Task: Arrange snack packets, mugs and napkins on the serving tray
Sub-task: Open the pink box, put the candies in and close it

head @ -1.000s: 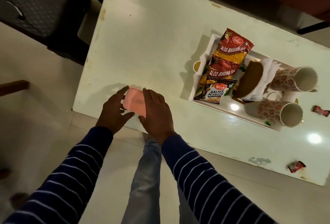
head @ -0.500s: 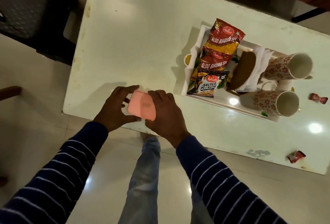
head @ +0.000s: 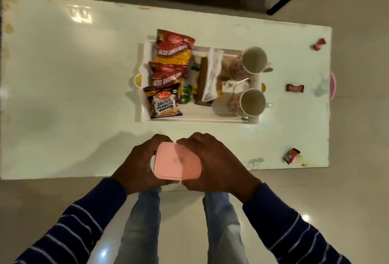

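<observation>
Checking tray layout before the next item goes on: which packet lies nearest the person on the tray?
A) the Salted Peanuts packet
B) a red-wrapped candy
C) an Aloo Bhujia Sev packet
A: the Salted Peanuts packet sits at the serving tray's near edge, below both red packets.

Navy sleeves (head: 80,219) with thin white stripes, bare hands, seemingly light blue jeans (head: 139,228)

Pink-lidded box (head: 177,163): sides and base hidden by left hand (head: 139,165) and right hand (head: 214,164). Lid emblem too blurred to read. Pink object (head: 333,87) at table's far right edge mostly hidden. Both sleeves cut off by the frame.
</observation>
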The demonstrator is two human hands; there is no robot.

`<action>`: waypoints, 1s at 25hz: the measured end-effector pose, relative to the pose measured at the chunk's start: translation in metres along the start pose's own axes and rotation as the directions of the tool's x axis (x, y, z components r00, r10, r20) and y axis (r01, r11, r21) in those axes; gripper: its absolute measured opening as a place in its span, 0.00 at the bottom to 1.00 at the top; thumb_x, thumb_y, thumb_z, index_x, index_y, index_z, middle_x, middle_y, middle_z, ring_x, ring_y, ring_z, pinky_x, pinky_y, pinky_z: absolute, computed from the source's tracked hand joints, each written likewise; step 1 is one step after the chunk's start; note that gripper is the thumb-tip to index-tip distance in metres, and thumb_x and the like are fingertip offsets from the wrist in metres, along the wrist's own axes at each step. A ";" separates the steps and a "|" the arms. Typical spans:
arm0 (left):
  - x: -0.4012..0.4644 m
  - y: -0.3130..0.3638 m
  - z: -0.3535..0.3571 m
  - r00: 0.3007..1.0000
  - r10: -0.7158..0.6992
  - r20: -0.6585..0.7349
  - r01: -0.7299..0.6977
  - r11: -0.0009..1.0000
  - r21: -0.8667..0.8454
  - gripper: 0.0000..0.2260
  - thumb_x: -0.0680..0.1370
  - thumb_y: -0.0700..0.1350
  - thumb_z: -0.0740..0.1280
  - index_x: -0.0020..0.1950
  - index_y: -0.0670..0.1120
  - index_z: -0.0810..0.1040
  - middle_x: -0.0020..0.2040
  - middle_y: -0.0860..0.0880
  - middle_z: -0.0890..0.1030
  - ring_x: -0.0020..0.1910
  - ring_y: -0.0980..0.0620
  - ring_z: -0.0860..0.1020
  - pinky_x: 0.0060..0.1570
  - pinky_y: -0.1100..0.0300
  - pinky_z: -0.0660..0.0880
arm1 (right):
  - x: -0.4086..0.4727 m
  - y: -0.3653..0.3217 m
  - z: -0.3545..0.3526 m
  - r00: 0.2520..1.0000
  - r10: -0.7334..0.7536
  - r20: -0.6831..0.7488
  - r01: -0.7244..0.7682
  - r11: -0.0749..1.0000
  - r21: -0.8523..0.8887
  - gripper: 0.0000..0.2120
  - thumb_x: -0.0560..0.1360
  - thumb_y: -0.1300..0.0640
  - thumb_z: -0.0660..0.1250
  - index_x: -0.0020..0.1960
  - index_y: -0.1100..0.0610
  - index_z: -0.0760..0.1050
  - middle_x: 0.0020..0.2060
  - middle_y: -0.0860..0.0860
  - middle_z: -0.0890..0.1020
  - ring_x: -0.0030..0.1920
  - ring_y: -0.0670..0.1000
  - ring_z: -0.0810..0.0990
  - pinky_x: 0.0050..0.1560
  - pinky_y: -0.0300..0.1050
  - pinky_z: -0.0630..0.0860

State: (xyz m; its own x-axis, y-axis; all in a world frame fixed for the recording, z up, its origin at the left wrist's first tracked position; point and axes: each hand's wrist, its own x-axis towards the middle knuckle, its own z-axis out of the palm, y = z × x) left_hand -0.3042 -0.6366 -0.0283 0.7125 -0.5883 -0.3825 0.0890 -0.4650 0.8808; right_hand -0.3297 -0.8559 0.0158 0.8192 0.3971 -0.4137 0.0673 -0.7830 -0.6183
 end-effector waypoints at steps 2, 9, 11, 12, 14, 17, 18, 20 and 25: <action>0.016 0.016 0.034 0.999 0.022 0.039 -0.022 1.000 -0.003 0.35 0.59 0.59 0.82 0.61 0.57 0.71 0.58 0.63 0.77 0.58 0.60 0.77 0.50 0.69 0.74 | -0.031 0.026 -0.012 1.000 0.019 0.002 -0.019 1.000 0.006 0.41 0.62 0.40 0.77 0.69 0.54 0.70 0.56 0.52 0.78 0.53 0.52 0.75 0.55 0.46 0.74; 0.071 0.068 0.120 0.990 0.100 0.103 -0.105 0.993 0.044 0.37 0.59 0.59 0.82 0.62 0.66 0.67 0.59 0.63 0.76 0.59 0.62 0.76 0.50 0.70 0.74 | -0.110 0.100 -0.053 0.994 0.084 -0.075 -0.081 0.996 0.043 0.41 0.61 0.44 0.81 0.68 0.57 0.72 0.56 0.53 0.80 0.54 0.53 0.78 0.55 0.45 0.73; 0.091 0.081 0.139 0.987 0.110 0.115 -0.120 0.989 0.084 0.37 0.59 0.56 0.82 0.62 0.68 0.66 0.59 0.60 0.77 0.59 0.59 0.76 0.53 0.61 0.77 | -0.131 0.123 -0.070 0.987 0.130 -0.090 -0.120 0.987 0.109 0.41 0.60 0.44 0.82 0.69 0.56 0.72 0.56 0.52 0.80 0.54 0.52 0.78 0.54 0.44 0.74; 0.101 0.088 0.148 0.986 0.106 0.129 -0.119 0.988 0.097 0.37 0.59 0.55 0.82 0.62 0.67 0.66 0.58 0.59 0.77 0.58 0.58 0.76 0.53 0.57 0.78 | -0.140 0.134 -0.078 0.984 0.159 -0.086 -0.144 0.977 0.158 0.42 0.60 0.44 0.82 0.69 0.55 0.72 0.57 0.51 0.80 0.55 0.51 0.78 0.54 0.44 0.75; 0.116 0.100 0.161 0.983 0.087 0.160 -0.099 0.993 0.067 0.37 0.58 0.57 0.82 0.61 0.65 0.67 0.58 0.60 0.78 0.58 0.61 0.77 0.51 0.62 0.78 | -0.156 0.153 -0.090 0.979 0.180 -0.096 -0.156 0.963 0.217 0.42 0.60 0.45 0.82 0.70 0.53 0.72 0.60 0.49 0.80 0.58 0.49 0.78 0.57 0.43 0.76; 0.137 0.121 0.182 0.982 0.076 0.172 -0.083 0.996 0.034 0.39 0.56 0.59 0.83 0.60 0.67 0.65 0.57 0.70 0.76 0.57 0.69 0.75 0.47 0.74 0.75 | -0.176 0.178 -0.102 0.958 0.224 -0.178 -0.119 0.879 0.462 0.32 0.65 0.54 0.81 0.67 0.48 0.76 0.63 0.46 0.79 0.62 0.46 0.77 0.55 0.37 0.77; 0.143 0.128 0.189 0.982 0.078 0.172 -0.085 0.996 0.035 0.39 0.56 0.58 0.83 0.61 0.67 0.65 0.57 0.71 0.75 0.57 0.68 0.75 0.48 0.73 0.76 | -0.182 0.189 -0.106 0.941 0.279 -0.191 -0.111 0.789 0.604 0.28 0.67 0.57 0.79 0.66 0.45 0.77 0.62 0.44 0.79 0.61 0.46 0.78 0.53 0.37 0.79; 0.154 0.138 0.201 0.985 0.082 0.151 -0.088 0.996 0.031 0.39 0.56 0.56 0.84 0.62 0.63 0.67 0.58 0.68 0.75 0.57 0.65 0.75 0.51 0.69 0.77 | -0.191 0.216 -0.112 0.888 0.413 -0.202 -0.075 0.564 0.823 0.22 0.73 0.55 0.72 0.66 0.45 0.76 0.61 0.45 0.81 0.59 0.49 0.82 0.50 0.39 0.81; 0.172 0.142 0.216 0.996 0.060 -0.059 -0.063 0.997 -0.050 0.40 0.59 0.48 0.84 0.66 0.56 0.69 0.61 0.60 0.76 0.61 0.61 0.75 0.51 0.68 0.76 | -0.190 0.291 -0.099 0.624 0.782 -0.022 0.119 -0.067 0.991 0.21 0.80 0.50 0.61 0.70 0.58 0.70 0.65 0.63 0.76 0.61 0.65 0.79 0.57 0.55 0.78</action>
State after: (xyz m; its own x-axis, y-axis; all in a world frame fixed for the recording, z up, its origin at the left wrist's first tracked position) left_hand -0.3192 -0.9465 -0.0295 0.7562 -0.5754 -0.3117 0.0785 -0.3931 0.9161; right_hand -0.4095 -1.2070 -0.0190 0.5760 -0.3749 -0.7264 -0.4712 0.5738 -0.6699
